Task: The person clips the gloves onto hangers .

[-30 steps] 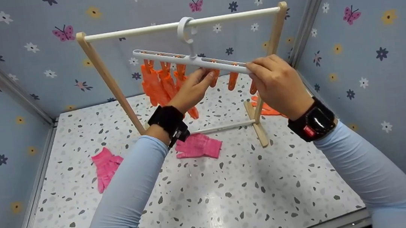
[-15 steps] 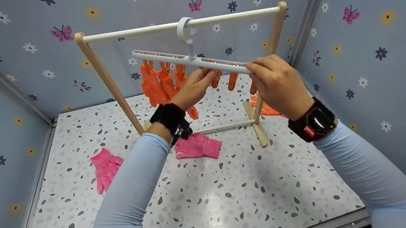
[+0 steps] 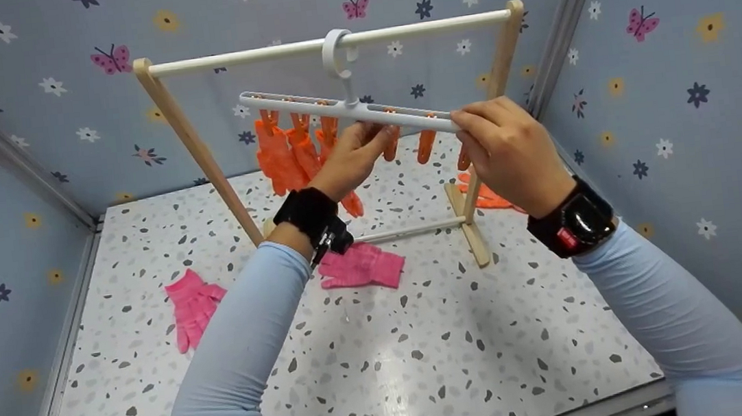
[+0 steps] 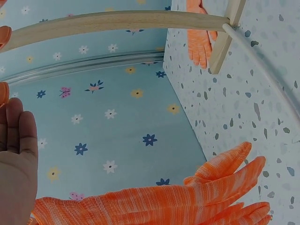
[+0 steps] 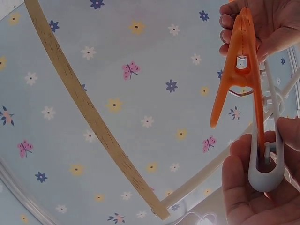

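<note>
A white clip hanger (image 3: 304, 101) hooks over the rack's top rod, its right side tilted down toward me. My right hand (image 3: 506, 152) grips its right end, fingers above and thumb below. Just right of the hanger's middle, my left hand (image 3: 349, 162) pinches an orange clothespin (image 3: 391, 144); the fingertips are partly hidden. Further right hangs another clothespin (image 3: 426, 147), and one (image 5: 241, 70) beside my right hand shows large in the right wrist view. Orange knit gloves (image 3: 280, 162) hang from the clothespins on the left half, partly behind my left hand.
The wooden rack (image 3: 196, 150) stands on a speckled table (image 3: 374, 373). Two pink gloves, one in the middle (image 3: 360, 268) and one further left (image 3: 194, 308), lie on it. Another orange glove (image 3: 487, 199) lies behind the rack's right foot. Patterned walls (image 3: 694, 133) surround the table.
Both hands keep nearly the same place on the hanger. The pinched clothespin turns slightly between the left fingers; the hanging gloves barely shift.
</note>
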`<state>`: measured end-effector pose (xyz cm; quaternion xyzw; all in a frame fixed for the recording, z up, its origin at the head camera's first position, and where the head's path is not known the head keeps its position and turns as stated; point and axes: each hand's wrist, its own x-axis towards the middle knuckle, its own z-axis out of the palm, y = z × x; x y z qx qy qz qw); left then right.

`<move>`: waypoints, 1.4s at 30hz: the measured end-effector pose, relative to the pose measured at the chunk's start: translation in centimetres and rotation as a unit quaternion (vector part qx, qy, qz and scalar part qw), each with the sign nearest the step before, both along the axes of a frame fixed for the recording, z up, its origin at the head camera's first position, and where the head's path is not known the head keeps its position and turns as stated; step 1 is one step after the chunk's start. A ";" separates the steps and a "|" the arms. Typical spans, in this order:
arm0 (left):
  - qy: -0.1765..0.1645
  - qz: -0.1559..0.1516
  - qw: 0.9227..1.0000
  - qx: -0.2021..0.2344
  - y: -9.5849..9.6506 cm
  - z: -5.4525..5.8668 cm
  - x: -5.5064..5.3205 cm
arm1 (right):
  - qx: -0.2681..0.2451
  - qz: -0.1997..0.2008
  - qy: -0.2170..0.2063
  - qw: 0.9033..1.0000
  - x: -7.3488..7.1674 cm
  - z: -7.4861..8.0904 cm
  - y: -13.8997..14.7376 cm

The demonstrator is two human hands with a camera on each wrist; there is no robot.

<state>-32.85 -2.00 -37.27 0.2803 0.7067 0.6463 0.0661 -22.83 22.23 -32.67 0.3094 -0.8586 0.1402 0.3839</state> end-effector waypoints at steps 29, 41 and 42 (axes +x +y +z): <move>-0.039 0.060 0.997 0.008 -0.4 0.6 0.3 | -0.148 -0.026 -0.047 0.988 0.6 -2.6 1.9; -0.032 0.062 0.997 0.018 -0.3 0.4 0.3 | -0.182 -0.057 -0.099 0.977 0.6 -5.1 2.9; -0.031 0.062 0.997 0.018 -0.2 0.4 0.2 | -0.182 -0.057 -0.104 0.976 0.6 -5.3 3.0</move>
